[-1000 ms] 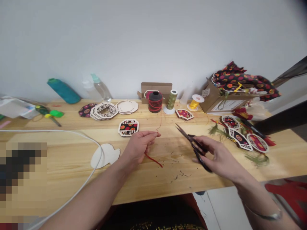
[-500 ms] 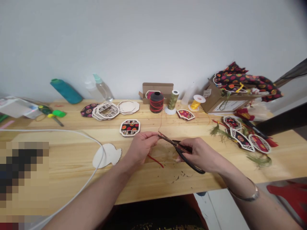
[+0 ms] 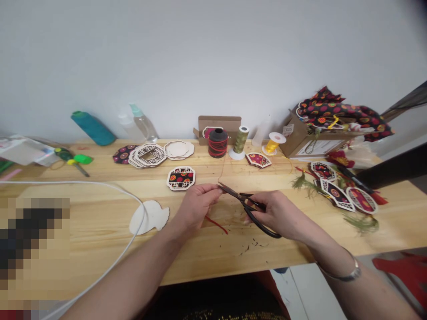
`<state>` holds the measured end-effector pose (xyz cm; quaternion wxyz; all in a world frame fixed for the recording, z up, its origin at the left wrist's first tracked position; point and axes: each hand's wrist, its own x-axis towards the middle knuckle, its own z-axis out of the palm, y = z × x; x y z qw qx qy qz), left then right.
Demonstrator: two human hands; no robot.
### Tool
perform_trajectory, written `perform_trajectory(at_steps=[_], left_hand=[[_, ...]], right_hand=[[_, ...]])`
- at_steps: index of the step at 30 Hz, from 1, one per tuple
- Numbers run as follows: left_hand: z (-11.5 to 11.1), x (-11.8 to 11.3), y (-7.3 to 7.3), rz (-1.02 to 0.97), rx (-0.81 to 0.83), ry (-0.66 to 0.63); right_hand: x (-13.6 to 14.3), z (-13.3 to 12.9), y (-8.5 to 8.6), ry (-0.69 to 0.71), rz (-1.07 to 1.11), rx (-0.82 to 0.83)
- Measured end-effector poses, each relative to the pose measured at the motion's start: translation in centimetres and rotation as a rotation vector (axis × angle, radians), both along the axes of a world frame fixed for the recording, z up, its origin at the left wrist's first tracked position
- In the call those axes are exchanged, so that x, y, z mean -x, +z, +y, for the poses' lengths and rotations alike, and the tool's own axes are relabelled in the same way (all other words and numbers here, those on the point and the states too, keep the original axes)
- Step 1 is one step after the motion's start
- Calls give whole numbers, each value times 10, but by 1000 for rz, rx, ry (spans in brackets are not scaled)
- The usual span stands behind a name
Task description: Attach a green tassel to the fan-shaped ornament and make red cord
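My left hand [image 3: 200,202] is closed in a pinch on a red cord [image 3: 216,225], whose loose end trails below the fingers over the table. Black-handled scissors [image 3: 247,202] are gripped in my right hand [image 3: 276,213], their blade tips at the left fingertips. The blades look nearly closed. A thin thread runs from the scissor tips back toward a dark cone spool of red cord [image 3: 218,144]. Behind my left hand lies an octagonal wooden frame with patterned fabric [image 3: 180,178]. A white vase-shaped cutout [image 3: 150,217] lies left of my forearm.
A green thread spool [image 3: 240,142] and a yellow thread reel [image 3: 273,143] stand at the back. Wooden frames [image 3: 150,154] are stacked back left. A cardboard box [image 3: 310,138] with fabric stands back right, near finished ornaments [image 3: 336,193]. A white cable [image 3: 123,191] arcs across the left.
The scissors have shifted slightly left, so their tips now lie over my left fingertips, and the blades look more closed. My left hand is nearly still.
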<state>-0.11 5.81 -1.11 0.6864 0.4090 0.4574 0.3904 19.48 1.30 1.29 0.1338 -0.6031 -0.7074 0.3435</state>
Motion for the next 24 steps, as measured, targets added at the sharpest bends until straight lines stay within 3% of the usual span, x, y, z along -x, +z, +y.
perform_trajectory(at_steps=[6,11,16,24], left_hand=[[1,0,-1,18,12,37],[3,3,-3,39,39,95],[3,4,2,-19,65,110],[5,5,1,-26,51,114]], right_hand=[[0,-2,-3,-6,44,-16],[-19,-2,3,-51,-275,-116],[-52,-8,13,89,-527,-140],[-62,-42,24,239,-420,42]])
